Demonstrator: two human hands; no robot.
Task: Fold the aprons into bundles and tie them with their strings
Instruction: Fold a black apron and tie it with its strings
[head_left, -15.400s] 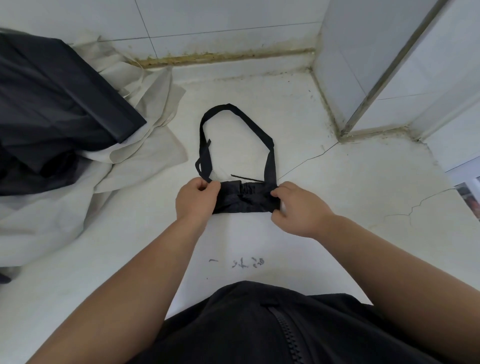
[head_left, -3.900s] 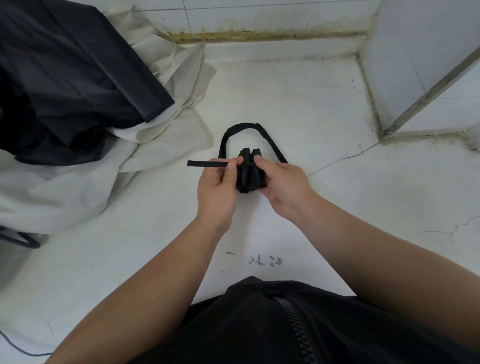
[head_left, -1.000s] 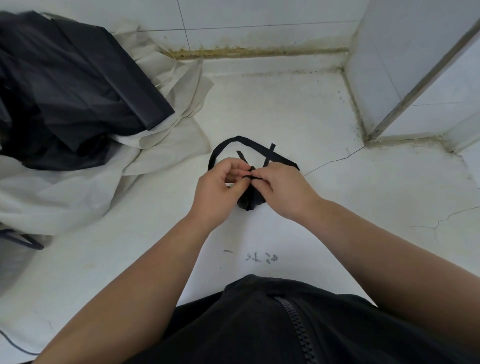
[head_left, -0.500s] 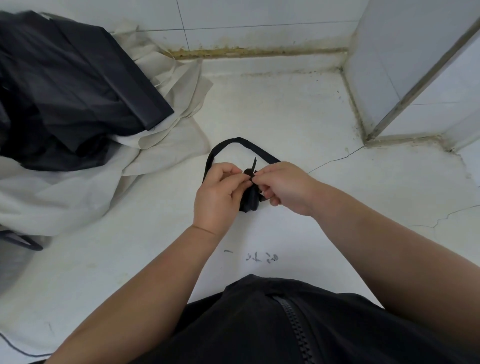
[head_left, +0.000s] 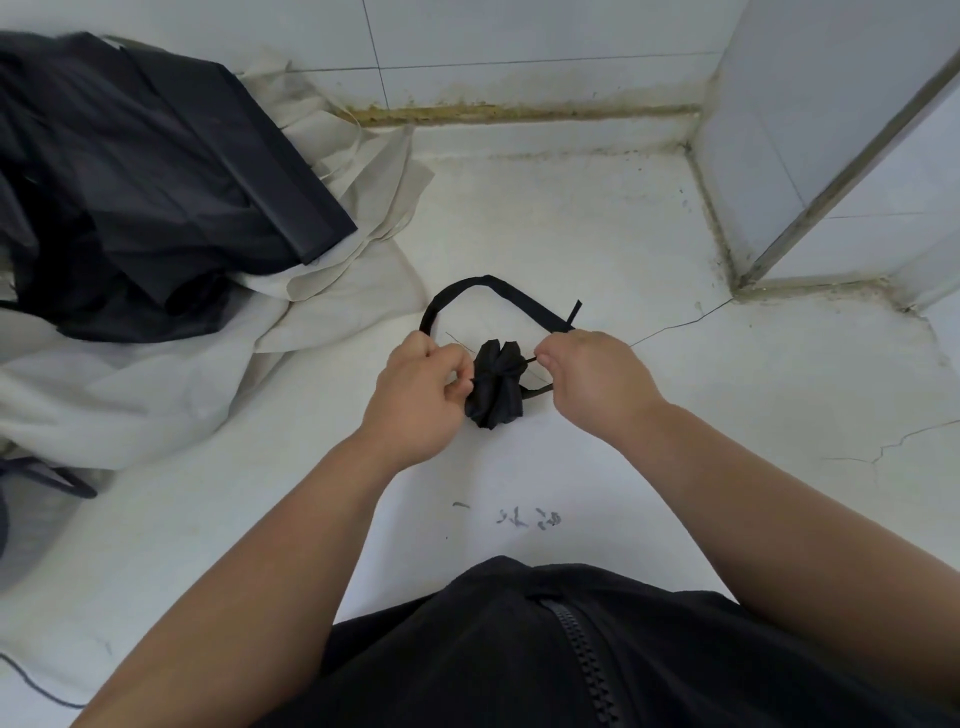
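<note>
My left hand (head_left: 421, 384) and right hand (head_left: 587, 379) sit either side of the black apron bundle (head_left: 496, 384), the left pinching at its edge and the right pinching a thin string (head_left: 537, 391). The bundle rests on a white, cracked surface (head_left: 675, 441) in a tiled corner, its neck loop (head_left: 488, 283) lying behind. Black aprons (head_left: 156, 182) are heaped on white cloth (head_left: 130, 389) to the left.

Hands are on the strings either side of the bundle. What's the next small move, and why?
Probably draw the left hand and right hand apart to cinch the strings: each pinches one beside the apron bundle, and the strand at the right grip looks slack.
</note>
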